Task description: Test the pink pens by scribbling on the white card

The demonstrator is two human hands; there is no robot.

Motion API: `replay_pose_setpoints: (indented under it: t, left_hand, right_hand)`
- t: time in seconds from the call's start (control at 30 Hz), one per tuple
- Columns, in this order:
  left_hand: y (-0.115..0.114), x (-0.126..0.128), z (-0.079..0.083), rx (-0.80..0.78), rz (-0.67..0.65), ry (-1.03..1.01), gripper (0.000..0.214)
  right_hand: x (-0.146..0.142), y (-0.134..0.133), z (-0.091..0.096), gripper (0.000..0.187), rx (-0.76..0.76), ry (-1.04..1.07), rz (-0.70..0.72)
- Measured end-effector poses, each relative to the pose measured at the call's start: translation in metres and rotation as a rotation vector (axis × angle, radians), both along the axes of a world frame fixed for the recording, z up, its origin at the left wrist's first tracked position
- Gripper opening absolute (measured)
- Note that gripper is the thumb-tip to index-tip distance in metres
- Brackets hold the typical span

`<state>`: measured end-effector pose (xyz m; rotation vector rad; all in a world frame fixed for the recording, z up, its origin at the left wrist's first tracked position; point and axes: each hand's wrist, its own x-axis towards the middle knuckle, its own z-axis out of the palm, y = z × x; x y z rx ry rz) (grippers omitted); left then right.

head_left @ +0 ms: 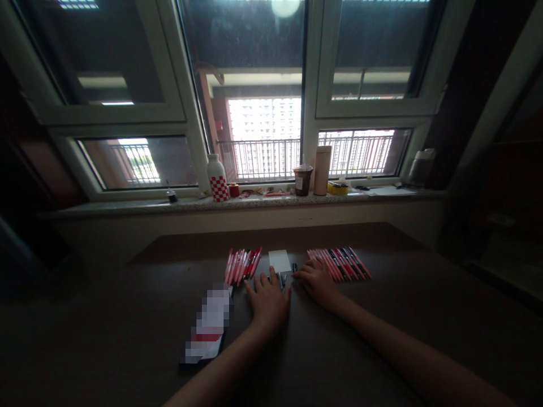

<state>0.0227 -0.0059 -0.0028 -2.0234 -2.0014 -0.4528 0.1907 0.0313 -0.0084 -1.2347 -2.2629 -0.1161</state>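
Note:
My left hand (268, 299) lies flat on the dark table (127, 316), fingers spread, its fingertips at a few dark pens (281, 278) below a small white card (280, 260). My right hand (314, 280) rests beside it, fingers stretched toward the left end of a row of red and dark pens (339, 263). A second bunch of red pens (242, 264) lies left of the card. Neither hand grips anything that I can see.
A flat box with a red stripe (207, 328) lies left of my left forearm. On the windowsill (127, 204) stand a red-checked bottle (218, 177), a dark cup (302, 180), a tan flask (322, 170) and a yellow tin (337, 187).

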Motion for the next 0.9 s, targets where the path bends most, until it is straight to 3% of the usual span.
replay_pose_setpoints:
  t: [0.5,0.9]
  left_hand:
    - [-0.006,-0.013,-0.01,-0.035,0.031,0.006,0.074]
    - [-0.008,-0.014,-0.006,-0.059,0.019,-0.023,0.07]
  right_hand:
    - [-0.003,-0.004,0.003,0.029,-0.017,0.012,-0.147]
    - [-0.002,-0.003,0.002,0.029,-0.021,0.008,-0.138]
